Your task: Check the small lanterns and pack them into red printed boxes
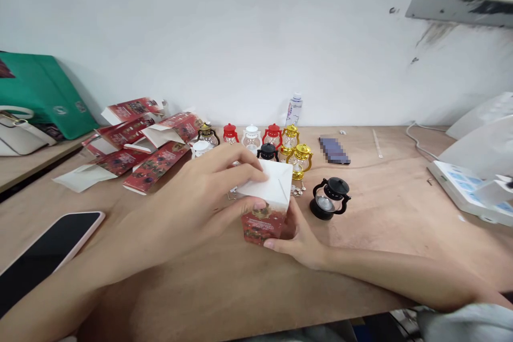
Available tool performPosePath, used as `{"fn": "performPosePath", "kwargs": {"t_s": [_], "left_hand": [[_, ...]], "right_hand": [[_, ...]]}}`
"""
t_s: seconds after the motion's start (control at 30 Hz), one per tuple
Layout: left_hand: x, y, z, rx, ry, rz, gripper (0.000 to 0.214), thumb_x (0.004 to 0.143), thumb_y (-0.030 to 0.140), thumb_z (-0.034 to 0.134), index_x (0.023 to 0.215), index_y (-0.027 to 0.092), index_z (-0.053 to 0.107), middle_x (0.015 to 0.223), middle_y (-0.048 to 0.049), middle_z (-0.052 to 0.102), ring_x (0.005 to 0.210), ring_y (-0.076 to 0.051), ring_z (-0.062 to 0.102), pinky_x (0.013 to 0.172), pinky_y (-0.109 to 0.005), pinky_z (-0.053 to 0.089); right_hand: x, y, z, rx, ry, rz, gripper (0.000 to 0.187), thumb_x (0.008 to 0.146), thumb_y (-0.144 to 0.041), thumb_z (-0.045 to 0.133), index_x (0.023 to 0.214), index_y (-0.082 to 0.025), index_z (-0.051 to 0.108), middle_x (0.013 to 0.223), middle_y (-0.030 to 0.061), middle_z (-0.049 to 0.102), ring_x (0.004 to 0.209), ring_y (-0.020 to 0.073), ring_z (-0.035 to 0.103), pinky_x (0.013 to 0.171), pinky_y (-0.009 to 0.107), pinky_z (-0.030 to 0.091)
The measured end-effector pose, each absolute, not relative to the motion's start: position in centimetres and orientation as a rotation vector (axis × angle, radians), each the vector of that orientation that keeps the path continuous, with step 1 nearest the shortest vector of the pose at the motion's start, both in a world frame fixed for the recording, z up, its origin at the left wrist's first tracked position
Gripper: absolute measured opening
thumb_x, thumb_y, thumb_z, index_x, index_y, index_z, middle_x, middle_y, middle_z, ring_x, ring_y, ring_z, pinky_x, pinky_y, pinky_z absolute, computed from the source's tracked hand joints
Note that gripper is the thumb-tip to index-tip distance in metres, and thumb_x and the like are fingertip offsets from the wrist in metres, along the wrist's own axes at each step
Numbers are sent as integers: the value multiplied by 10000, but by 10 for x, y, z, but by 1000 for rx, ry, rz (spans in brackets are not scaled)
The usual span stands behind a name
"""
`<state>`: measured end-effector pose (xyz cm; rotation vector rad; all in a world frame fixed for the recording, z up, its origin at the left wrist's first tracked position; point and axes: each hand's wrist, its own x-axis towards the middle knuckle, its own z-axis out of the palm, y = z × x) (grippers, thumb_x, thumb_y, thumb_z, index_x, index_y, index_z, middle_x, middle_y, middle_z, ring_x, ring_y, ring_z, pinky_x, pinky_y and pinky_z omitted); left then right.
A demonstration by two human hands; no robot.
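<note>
A small red printed cardboard box (262,224) with a white end on top is held upright between both hands over the table. My left hand (212,192) grips its upper part, fingertips on the white end and thumb on the front edge. Lower down, my right hand (298,238) wraps around the box's right side, thumb on the front. A black mini lantern (331,197) stands to the right of the box. Behind it are several more small lanterns, among them a gold one (300,160), a red one (230,133) and a white one (251,138).
Several open red boxes (156,165) lie piled at the left back. A phone (52,256) rests at left front, another (334,149) at the back. A bottle (294,109) stands by the wall. A power strip (473,192) with cable is on the right.
</note>
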<state>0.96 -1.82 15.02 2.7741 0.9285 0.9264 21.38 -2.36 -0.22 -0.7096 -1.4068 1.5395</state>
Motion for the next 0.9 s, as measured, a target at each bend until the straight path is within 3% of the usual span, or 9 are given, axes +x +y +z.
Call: {"fn": "performPosePath", "kwargs": {"t_s": [0.1,0.27,0.4,0.57,0.7,0.9], "left_hand": [[8,-21,152,2776,885,908,248,880,267,536,1085,300,672,1113,-45,638,955,-235,634,800,-341,527],[8,-18,149,2732,782,742,305,891,195,495,1124,307,657,1186,-44,635,1032,-225,637,861,-345,544],[9,-15,151,2712,722,715,239,883,204,539,1072,277,668,1152,-43,652,994,-195,654,858,-310,543],[11,-20,152,2719,818,751,117,876,317,570,845,225,634,1004,-38,686,881,-196,665,763,-310,545],[13,-27,149,2723,1039,847,252,807,418,645,982,239,615,1012,-49,678,901,-237,650,760,-351,538],[21,-38,153,2792,1119,832,286,753,404,687,977,227,671,1001,-65,645,886,-242,613,723,-356,514]], "right_hand": [[215,-22,-4,-638,-1383,1486,871,616,-462,832,1263,-320,268,1312,95,494,1245,251,507,1052,463,431],[218,-20,-9,-586,-1434,1551,1183,433,-612,856,1357,-311,182,1438,149,382,1363,311,384,1112,509,336],[219,-18,-13,-529,-1570,1590,1219,525,-529,858,1440,-283,89,1553,157,203,1448,295,237,1154,505,239],[218,-18,-8,-477,-1674,1575,1054,590,-456,843,1413,-254,216,1471,151,373,1382,302,361,1105,520,334],[217,-24,-5,-624,-1741,1448,814,645,-388,820,1295,-240,353,1320,126,516,1206,282,538,1018,481,446],[222,-31,-10,-814,-1774,1021,883,630,-376,825,1320,-264,285,1215,119,510,1109,310,556,974,511,459]]}}
